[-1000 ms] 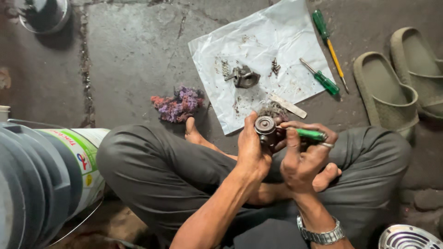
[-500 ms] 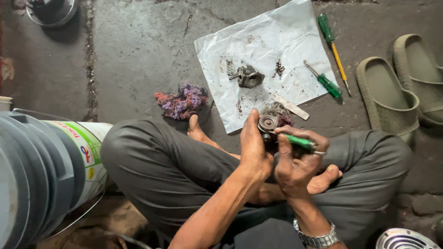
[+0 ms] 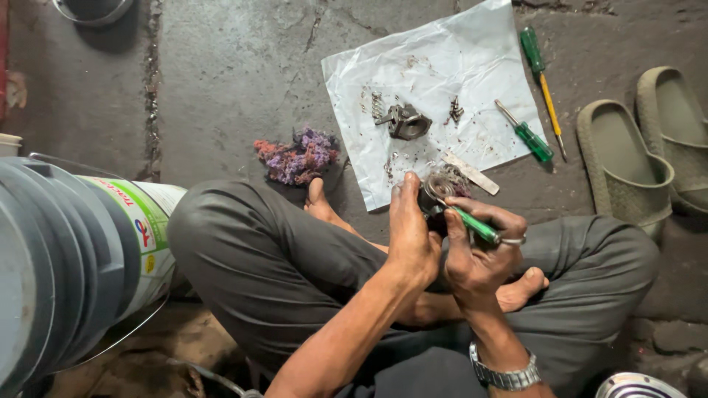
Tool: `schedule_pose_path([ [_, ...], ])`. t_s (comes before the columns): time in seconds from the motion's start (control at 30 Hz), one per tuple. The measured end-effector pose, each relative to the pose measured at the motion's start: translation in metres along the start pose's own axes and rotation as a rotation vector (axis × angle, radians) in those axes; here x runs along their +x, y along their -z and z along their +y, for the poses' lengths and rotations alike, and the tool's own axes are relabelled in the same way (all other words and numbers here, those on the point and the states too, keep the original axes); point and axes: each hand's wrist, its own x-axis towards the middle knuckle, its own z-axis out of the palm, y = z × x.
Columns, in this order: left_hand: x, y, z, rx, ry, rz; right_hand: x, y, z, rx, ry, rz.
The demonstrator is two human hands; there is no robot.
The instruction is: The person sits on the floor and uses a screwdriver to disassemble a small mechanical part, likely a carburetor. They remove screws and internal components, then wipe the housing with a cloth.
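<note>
- Left hand [image 3: 410, 228] grips a small round metal part [image 3: 436, 189] over the lap; right hand [image 3: 479, 254] drives a green-handled screwdriver [image 3: 472, 225] into it
- Metal housing [image 3: 407, 121], spring and bits lie on the white sheet [image 3: 435, 74]; seemingly mid-job, those parts unattached

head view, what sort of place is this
Probably an informal floor-level repair spot: cracked concrete floor, a white plastic sheet holding small greasy metal parts, and green-handled screwdrivers beside it.

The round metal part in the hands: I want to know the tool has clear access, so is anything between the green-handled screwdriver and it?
Nothing visible. The left hand grips the round metal part and the right hand brings the green-handled screwdriver straight onto it.
</note>
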Motion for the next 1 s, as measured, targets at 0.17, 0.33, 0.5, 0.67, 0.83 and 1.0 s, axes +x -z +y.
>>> schedule_pose_path([
  [0.17, -0.013, -0.007, -0.001, 0.181, -0.253, -0.077, 0.004, 0.004, -0.003, 0.038, 0.035, 0.011],
  [0.33, -0.020, -0.009, 0.002, 0.462, -0.473, -0.054, 0.008, 0.004, -0.008, -0.105, 0.105, 0.011],
  [0.5, -0.025, -0.015, 0.009, 0.594, -0.594, -0.031, 0.011, 0.006, -0.017, -0.086, 0.153, -0.010],
  [0.67, -0.030, -0.014, 0.013, 0.755, -0.829, -0.088, 0.015, 0.006, -0.019, -0.075, 0.117, 0.002],
  [0.83, -0.028, -0.008, 0.010, 0.859, -1.216, -0.214, 0.013, 0.009, -0.022, -0.216, 0.152, 0.046],
  [1.0, -0.027, -0.009, 0.028, 1.008, -1.549, -0.271, 0.042, 0.019, -0.020, -0.205, 0.023, -0.043],
])
